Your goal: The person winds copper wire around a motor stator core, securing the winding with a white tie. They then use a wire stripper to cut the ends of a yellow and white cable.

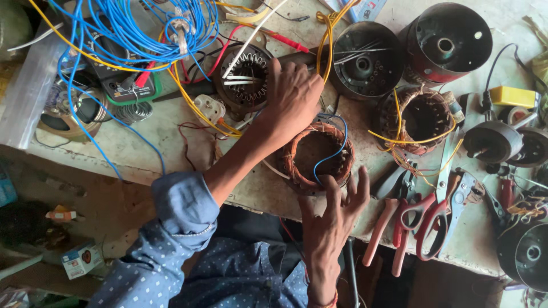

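A copper-wound stator ring (297,165) lies on the worn bench, and a blue wire (341,142) loops across its hollow. My left hand (294,97) lies palm down just beyond the ring's far rim. Its bent fingers reach toward a second stator (246,85) that has white strips in its slots. Whether the fingers grip anything is hidden. My right hand (334,214) comes up from below with fingers spread. Its fingertips touch the ring's near rim, by the end of the blue wire.
Red-handled pliers and scissors (419,219) lie right of my right hand. A third wound stator with yellow leads (422,117) and two dark motor housings (365,60) (448,40) stand beyond. Blue and yellow wire tangles (131,28) and a multimeter (123,85) fill the left.
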{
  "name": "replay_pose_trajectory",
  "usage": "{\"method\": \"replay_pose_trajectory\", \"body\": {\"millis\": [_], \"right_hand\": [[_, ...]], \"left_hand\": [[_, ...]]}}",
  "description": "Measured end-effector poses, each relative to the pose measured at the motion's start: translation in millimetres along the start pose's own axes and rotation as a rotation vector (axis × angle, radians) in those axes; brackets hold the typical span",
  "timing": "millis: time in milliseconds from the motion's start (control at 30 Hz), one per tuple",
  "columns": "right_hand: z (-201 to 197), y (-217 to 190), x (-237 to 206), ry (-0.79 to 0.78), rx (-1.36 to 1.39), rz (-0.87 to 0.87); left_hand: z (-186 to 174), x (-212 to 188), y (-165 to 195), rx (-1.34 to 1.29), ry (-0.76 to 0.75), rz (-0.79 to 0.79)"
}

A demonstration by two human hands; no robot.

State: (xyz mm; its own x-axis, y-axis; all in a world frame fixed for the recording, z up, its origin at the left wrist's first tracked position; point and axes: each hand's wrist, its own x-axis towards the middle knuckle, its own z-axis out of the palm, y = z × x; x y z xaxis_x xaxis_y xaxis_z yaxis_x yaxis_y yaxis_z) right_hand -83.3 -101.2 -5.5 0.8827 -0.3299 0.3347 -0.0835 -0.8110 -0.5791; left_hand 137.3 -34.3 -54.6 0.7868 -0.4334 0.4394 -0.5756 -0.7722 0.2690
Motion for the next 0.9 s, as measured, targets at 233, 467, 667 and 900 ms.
{"method": "replay_pose_trajectory", "body": {"millis": [233,467,667,900], "right_hand": [[-9,4,-11,0.049,-0.027,0.022],[-19,18,-20,0.054,-0.019,-0.014],[-25,18,-16,0.014,0.023,0.007],[-37,15,-9,-0.014,-0.128,0.015]], "left_hand": [[-7,-1,-25,-0.244,0.188,-0.008],[-17,1,-52,-0.477,0.309,-0.071],[-17,-3,-44,-0.415,0.482,-0.007],[-40,8,-50,-0.675,0.082,-0.361]]}}
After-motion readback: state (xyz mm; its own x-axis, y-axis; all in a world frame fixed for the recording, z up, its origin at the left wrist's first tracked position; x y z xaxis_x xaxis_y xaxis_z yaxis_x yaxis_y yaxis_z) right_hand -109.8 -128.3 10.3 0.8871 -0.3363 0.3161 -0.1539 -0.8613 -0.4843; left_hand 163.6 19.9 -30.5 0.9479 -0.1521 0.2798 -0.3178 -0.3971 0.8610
